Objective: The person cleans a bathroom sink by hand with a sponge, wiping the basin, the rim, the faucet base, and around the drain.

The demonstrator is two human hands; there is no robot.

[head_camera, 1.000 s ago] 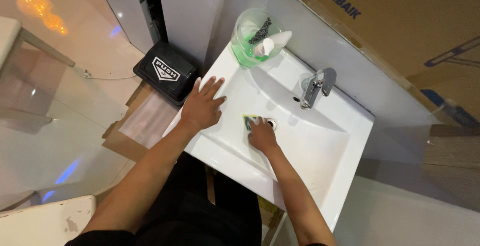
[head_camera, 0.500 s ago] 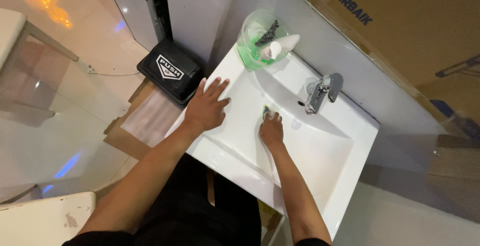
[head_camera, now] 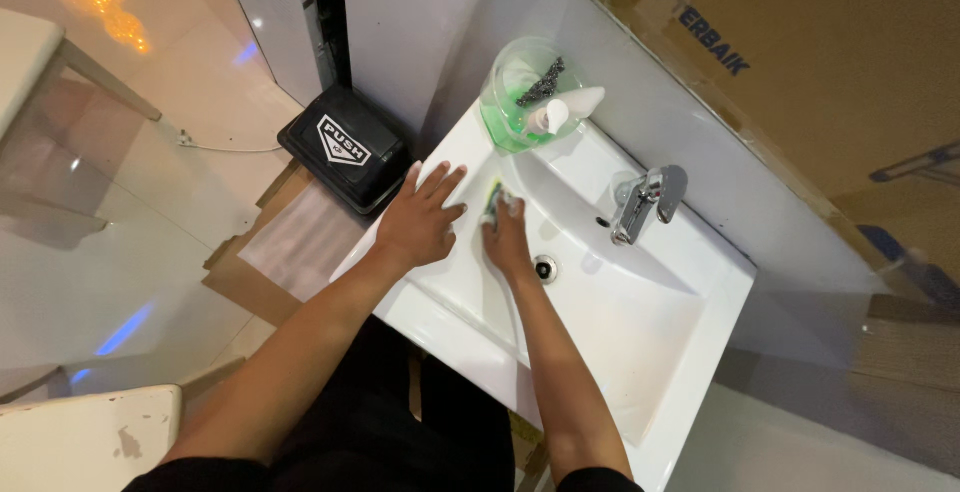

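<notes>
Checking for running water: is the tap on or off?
Off, apparently: no stream falls from the chrome tap into the sink.

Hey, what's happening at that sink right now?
A person is scrubbing a white sink. The right hand presses a yellow-green sponge against the basin's inner wall, on the side away from the tap. The left hand lies flat on the rim beside it. A clear bowl holding green liquid and a white bottle sits at the sink's corner. A black bin stands on the floor.

- sink [head_camera: 690,282]: plain white
- sponge [head_camera: 493,195]: yellow and green
- tap [head_camera: 645,202]: shiny silver
- bowl [head_camera: 520,77]: clear green
- bin [head_camera: 345,147]: black, white lettering
</notes>
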